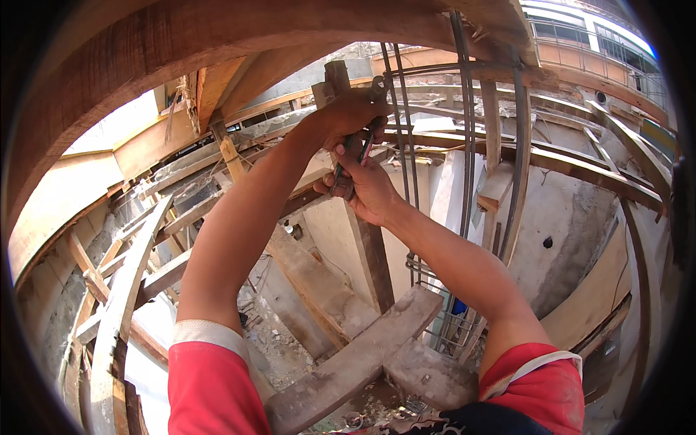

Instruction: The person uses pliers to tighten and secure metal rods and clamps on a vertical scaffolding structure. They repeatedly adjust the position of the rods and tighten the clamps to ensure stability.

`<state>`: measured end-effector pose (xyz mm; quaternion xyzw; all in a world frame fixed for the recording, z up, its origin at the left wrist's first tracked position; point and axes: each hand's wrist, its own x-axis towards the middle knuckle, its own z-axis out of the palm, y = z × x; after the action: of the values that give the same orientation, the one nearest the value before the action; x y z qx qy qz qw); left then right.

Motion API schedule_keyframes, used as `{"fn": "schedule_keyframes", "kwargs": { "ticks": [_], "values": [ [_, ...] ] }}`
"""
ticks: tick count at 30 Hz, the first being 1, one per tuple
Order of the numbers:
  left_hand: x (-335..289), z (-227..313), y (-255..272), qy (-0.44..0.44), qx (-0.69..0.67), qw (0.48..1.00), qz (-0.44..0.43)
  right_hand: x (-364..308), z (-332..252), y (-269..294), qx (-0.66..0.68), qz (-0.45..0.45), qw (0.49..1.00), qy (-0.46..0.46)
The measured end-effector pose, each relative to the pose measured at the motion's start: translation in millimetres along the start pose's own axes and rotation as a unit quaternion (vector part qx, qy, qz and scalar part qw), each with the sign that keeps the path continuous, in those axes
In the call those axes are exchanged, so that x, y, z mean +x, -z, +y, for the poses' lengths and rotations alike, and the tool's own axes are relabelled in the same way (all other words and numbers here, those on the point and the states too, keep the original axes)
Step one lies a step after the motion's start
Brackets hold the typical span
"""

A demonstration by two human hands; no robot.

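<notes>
Up there beneath the big wooden beam point(239, 36), the left hand point(355, 112) and, just below it, the right hand point(371, 193) have their fingers curled closed around a dark hand tool point(378, 85), whose metal head pokes out above the left hand near the thin upright steel rods point(404, 94).

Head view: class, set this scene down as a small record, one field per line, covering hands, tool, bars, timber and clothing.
Left hand: raised, closed around the tool
Tool: metal, mostly hidden
Right hand: just below, grip partly hidden
Dark bars: upright, right of the hands
Timber beam: overhead
Clothing: red sleeves, pale cuffs
</notes>
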<state>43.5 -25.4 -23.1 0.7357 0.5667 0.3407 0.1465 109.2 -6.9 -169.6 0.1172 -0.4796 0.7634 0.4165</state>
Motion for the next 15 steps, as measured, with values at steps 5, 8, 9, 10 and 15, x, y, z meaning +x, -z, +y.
{"fn": "schedule_keyframes", "kwargs": {
  "ticks": [5,8,9,10,15],
  "values": [
    [12.4,-41.8,-33.3,-0.223,0.443,0.827,0.266,3.1,10.0,-1.9,-0.261,0.048,0.961,0.084],
    [11.7,-39.5,-37.2,-0.154,0.331,0.894,0.261,7.2,11.5,7.7,-0.279,0.083,0.956,0.048],
    [4.2,-24.0,-35.2,-0.097,0.280,0.930,0.216,5.4,8.9,14.0,-0.196,0.080,0.976,0.042],
    [-1.4,-11.9,-24.7,-0.039,0.063,0.988,0.138,2.7,7.2,10.3,-0.110,0.070,0.991,0.034],
    [-9.5,-13.9,-12.5,-0.108,-0.029,0.984,0.139,-19.5,-2.6,-11.1,0.032,0.010,0.999,0.041]
  ]
}}
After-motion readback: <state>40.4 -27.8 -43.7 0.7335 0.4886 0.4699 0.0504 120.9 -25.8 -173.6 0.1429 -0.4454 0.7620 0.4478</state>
